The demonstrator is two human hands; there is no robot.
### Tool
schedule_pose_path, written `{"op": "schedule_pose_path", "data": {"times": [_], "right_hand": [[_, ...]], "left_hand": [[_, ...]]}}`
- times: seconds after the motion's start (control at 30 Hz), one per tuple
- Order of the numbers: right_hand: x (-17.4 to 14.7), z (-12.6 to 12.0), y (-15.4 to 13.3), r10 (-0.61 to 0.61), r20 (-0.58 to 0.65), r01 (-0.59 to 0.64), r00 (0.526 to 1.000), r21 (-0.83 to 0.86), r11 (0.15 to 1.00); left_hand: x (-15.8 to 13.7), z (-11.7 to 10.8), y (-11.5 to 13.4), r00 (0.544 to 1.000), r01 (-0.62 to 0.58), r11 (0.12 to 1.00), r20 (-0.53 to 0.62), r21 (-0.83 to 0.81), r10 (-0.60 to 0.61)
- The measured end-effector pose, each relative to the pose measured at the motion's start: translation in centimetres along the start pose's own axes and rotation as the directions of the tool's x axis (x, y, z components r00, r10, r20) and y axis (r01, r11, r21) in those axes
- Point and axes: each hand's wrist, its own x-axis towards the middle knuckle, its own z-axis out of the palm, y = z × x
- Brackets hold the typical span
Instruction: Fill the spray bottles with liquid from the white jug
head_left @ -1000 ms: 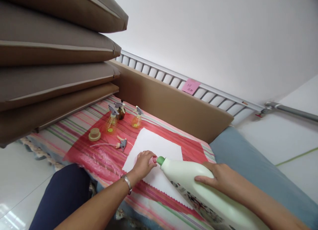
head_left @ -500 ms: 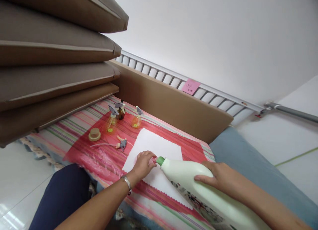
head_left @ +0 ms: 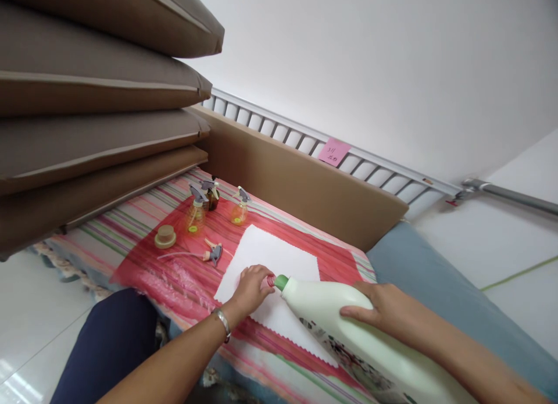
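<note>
My right hand (head_left: 383,305) is wrapped round a big pale green detergent bottle (head_left: 331,302), tilted with its green spout (head_left: 281,282) pointing left. The spout meets the ringed neck of a small pinkish bottle (head_left: 271,281). My left hand (head_left: 251,288) closes round that small bottle, hiding most of its body. Beneath both lies a white cloth (head_left: 279,250) with zigzag edges. Left of it, a loose spray head (head_left: 213,254) with a long tube rests on the red sheet (head_left: 183,282). Whether liquid flows cannot be made out.
Amber spray bottles (head_left: 196,215) stand at the back, near a smaller one (head_left: 239,209). A beige cap (head_left: 165,236) sits at the left. Stacked brown cushions (head_left: 104,90) rise on the left. A brown board (head_left: 296,168) borders the back, and a blue-grey surface (head_left: 427,299) lies right.
</note>
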Motion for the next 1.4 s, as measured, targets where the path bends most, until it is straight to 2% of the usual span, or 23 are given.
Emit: {"op": "schedule_pose_path", "data": {"times": [0.23, 0.77, 1.13, 1.4], "right_hand": [[-0.11, -0.39, -0.47, 0.032, 0.025, -0.032, 0.999, -0.003, 0.999], [0.17, -0.26, 0.11, 0.0, 0.006, -0.001, 1.0, 0.036, 0.999], [-0.14, -0.77, -0.54, -0.009, 0.014, 0.009, 1.0, 0.037, 0.999], [0.06, -0.73, -0.39, -0.028, -0.012, 0.028, 1.0, -0.005, 1.0]], "left_hand": [[0.07, 0.2, -0.21, 1.0, -0.004, 1.0, -0.009, -0.005, 0.004], [0.08, 0.21, -0.32, 1.0, -0.012, 1.0, -0.007, -0.018, 0.012], [0.08, 0.14, -0.29, 1.0, -0.012, 1.0, -0.008, -0.028, 0.012], [-0.12, 0.14, -0.25, 1.0, -0.013, 0.999, -0.016, -0.047, 0.012]]}}
